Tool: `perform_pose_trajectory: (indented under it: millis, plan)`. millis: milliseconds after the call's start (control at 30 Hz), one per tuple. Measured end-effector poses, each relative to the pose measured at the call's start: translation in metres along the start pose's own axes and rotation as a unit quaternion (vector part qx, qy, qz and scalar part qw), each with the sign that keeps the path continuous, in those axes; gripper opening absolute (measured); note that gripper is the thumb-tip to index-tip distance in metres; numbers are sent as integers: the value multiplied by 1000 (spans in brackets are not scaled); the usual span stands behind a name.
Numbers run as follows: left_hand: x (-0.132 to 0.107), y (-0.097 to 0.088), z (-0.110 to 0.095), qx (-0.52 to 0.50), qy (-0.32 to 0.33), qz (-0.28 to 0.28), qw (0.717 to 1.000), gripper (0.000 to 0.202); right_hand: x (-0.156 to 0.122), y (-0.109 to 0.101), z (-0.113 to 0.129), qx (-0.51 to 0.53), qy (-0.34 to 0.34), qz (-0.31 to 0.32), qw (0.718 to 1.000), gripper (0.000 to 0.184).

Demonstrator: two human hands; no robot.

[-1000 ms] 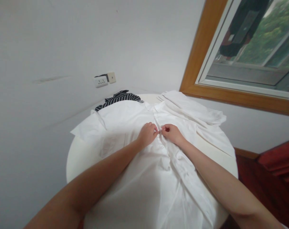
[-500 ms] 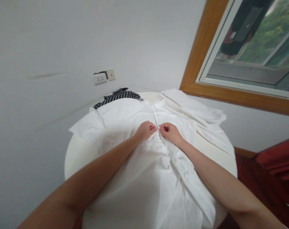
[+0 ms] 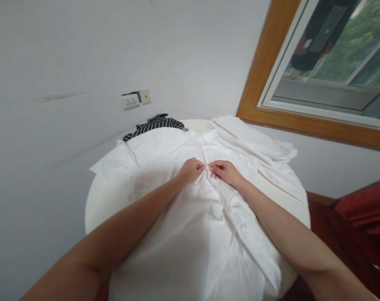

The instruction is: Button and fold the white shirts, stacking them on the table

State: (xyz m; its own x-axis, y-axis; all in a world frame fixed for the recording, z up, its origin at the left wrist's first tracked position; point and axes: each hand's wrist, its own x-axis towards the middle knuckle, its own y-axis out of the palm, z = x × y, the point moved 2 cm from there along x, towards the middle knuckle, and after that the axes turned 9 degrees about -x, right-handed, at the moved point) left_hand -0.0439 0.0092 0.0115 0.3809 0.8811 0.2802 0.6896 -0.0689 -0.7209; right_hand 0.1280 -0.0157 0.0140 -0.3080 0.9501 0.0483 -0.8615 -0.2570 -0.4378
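A white shirt (image 3: 171, 225) lies spread over a round white table (image 3: 97, 205), its collar toward the wall and its lower part draping toward me. My left hand (image 3: 192, 170) pinches the front edge of the shirt about mid-chest, fingers closed on the cloth. Facing it, my right hand (image 3: 225, 171) pinches the front edge from the other side, thumb and forefinger together and the other fingers loosely curled. The fingertips of both hands nearly meet. Any button between them is too small to make out. Below the hands the front edges lie loose and wrinkled.
Black-and-white striped cloth (image 3: 160, 123) lies at the table's back edge. White folded fabric (image 3: 252, 138) rests at the back right. A wall socket (image 3: 130, 101) is behind the table. To the right are a wood-framed window (image 3: 309, 127) and a red curtain (image 3: 365, 205).
The right hand's lower fingers have loosened and spread a little. Both hands stay at the same spot on the shirt front, still pinching. The view has shifted very slightly.
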Motion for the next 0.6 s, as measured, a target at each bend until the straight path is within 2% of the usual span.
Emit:
perform_pose_trajectory:
  millis: [167, 400, 500, 600]
  plan:
    - [1, 3, 3, 1, -1, -2, 1000, 25, 3, 2, 0, 14, 9, -37, 999, 13]
    - [3, 2, 0, 31, -6, 9, 999, 27, 6, 4, -5, -52, -17, -45, 997, 12]
    - [5, 1, -2, 49, -12, 11, 999, 30, 8, 5, -5, -114, -53, -63, 990, 13]
    - [7, 2, -2, 55, -12, 19, 998, 34, 8, 7, -2, -206, -92, -97, 969, 13]
